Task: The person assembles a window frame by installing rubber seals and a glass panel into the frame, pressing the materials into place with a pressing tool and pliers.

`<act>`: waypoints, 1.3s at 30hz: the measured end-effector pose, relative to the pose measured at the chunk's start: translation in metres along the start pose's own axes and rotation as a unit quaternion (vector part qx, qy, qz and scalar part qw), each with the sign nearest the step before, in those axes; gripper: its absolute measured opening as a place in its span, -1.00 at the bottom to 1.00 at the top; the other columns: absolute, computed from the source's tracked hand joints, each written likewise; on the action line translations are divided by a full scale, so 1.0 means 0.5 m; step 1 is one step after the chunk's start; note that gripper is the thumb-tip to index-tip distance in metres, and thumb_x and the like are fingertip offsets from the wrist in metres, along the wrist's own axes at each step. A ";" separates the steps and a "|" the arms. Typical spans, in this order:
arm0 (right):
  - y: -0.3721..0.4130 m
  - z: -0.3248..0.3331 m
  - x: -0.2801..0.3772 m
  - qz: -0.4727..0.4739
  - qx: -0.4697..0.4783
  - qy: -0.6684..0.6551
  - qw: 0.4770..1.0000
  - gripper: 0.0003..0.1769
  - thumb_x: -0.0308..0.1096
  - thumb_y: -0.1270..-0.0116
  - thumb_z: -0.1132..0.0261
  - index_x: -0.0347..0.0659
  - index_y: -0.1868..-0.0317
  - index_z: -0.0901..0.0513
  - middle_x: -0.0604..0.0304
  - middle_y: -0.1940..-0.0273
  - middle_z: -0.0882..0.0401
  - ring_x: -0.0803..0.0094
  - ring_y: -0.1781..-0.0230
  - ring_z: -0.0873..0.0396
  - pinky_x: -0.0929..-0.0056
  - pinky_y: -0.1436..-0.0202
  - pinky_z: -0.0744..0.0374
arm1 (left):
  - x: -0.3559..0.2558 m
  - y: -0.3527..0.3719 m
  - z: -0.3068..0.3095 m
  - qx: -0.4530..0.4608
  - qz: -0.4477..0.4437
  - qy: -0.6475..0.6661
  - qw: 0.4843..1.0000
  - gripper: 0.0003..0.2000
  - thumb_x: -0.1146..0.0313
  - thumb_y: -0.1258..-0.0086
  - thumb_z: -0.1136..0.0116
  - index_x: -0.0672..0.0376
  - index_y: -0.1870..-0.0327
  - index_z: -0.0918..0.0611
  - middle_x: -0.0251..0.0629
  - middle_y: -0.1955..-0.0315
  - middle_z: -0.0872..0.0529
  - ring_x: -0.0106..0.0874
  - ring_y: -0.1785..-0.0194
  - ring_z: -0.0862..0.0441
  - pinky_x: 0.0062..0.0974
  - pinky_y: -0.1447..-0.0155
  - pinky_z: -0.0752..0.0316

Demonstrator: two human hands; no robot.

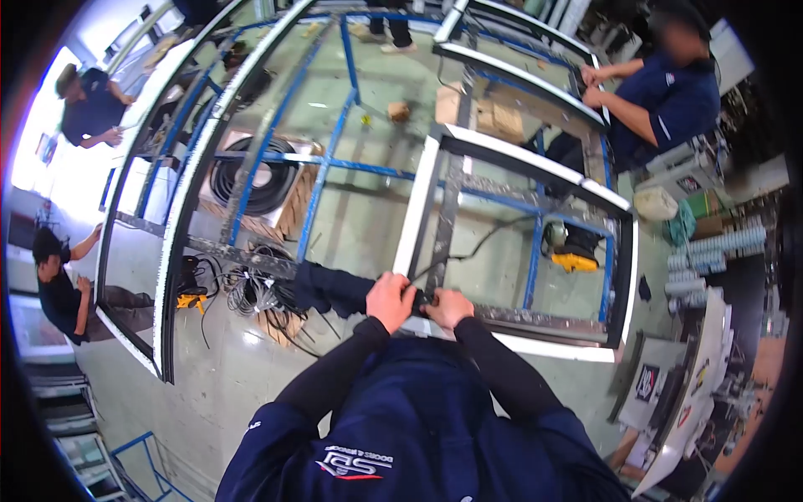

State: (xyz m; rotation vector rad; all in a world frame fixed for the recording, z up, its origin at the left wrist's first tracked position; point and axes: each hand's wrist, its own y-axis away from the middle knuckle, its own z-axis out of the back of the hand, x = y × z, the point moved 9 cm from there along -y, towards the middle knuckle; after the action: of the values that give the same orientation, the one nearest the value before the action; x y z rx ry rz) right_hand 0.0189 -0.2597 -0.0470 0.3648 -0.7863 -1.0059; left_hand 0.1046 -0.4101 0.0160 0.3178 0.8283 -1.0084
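My left hand (390, 302) is curled at the near left corner of a white-and-black window frame (416, 213), its fingers pressed together at the inner edge. Close beside it, my right hand (450, 309) pinches at the same corner. A thin black rubber strip (485, 240) runs from between my hands across the frame's opening to the far right. Its end is hidden by my fingers. The frame lies flat on a blue metal work stand (535, 251). Dark cloth (330, 289) covers a bar left of my left hand.
Coiled black strip (255, 180) sits in a box beneath the stand; loose cables (259, 289) lie on the floor. A long frame (196, 171) stands left. A co-worker (669, 92) works on another frame at upper right; two people are at left. Yellow-and-black tool (575, 261) hangs below.
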 end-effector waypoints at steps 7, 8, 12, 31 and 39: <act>0.000 -0.013 -0.048 0.016 -0.026 -0.002 1.000 -0.53 0.10 -0.17 -0.55 -0.17 0.28 -0.74 -0.07 0.27 -0.78 -0.04 0.16 -0.76 0.04 0.06 -0.66 | -0.034 0.013 0.004 -0.011 -0.099 -0.077 0.992 -0.89 0.28 -0.37 -0.33 0.06 0.25 -0.65 -0.26 0.29 -0.60 -0.20 0.15 -0.65 -0.26 0.14 -0.59; 0.002 -0.008 -0.044 -0.001 -0.029 0.005 1.000 -0.52 0.11 -0.16 -0.55 -0.17 0.29 -0.74 -0.06 0.28 -0.78 -0.03 0.16 -0.76 0.05 0.07 -0.66 | -0.040 0.015 0.002 -0.013 -0.124 -0.089 0.988 -0.89 0.28 -0.38 -0.30 0.06 0.24 -0.64 -0.29 0.28 -0.57 -0.23 0.13 -0.63 -0.29 0.15 -0.58; -0.009 -0.004 -0.062 0.062 -0.042 -0.043 0.996 -0.52 0.05 -0.11 -0.61 -0.23 0.37 -0.72 0.02 0.41 -0.76 0.13 0.36 -0.75 0.17 0.18 -0.66 | -0.034 0.015 0.002 -0.027 -0.137 -0.103 0.985 -0.87 0.27 -0.35 -0.34 0.05 0.21 -0.65 -0.31 0.29 -0.59 -0.27 0.16 -0.64 -0.33 0.18 -0.58; 0.044 0.042 -0.094 -0.028 -0.029 0.017 0.999 -0.50 0.14 -0.13 -0.56 -0.18 0.39 -0.75 -0.01 0.34 -0.78 0.04 0.22 -0.77 0.10 0.06 -0.67 | -0.013 0.016 -0.006 -0.001 -0.117 -0.087 0.989 -0.85 0.24 -0.41 -0.31 0.03 0.12 -0.65 -0.34 0.24 -0.59 -0.31 0.12 -0.65 -0.38 0.13 -0.58; 0.025 0.039 -0.130 -0.021 -0.025 0.012 0.999 -0.45 0.21 -0.12 -0.57 -0.17 0.27 -0.80 0.02 0.33 -0.79 0.09 0.26 -0.77 0.15 0.09 -0.68 | -0.027 0.006 0.009 -0.014 -0.113 -0.067 0.991 -0.88 0.24 -0.40 -0.32 0.02 0.22 -0.65 -0.33 0.29 -0.59 -0.29 0.15 -0.66 -0.32 0.16 -0.61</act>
State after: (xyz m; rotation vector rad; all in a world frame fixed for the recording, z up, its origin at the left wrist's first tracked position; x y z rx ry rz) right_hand -0.0071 -0.1959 -0.0531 0.3515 -0.7336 -1.0571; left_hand 0.1055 -0.4028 0.0284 0.1315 0.7677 -1.2137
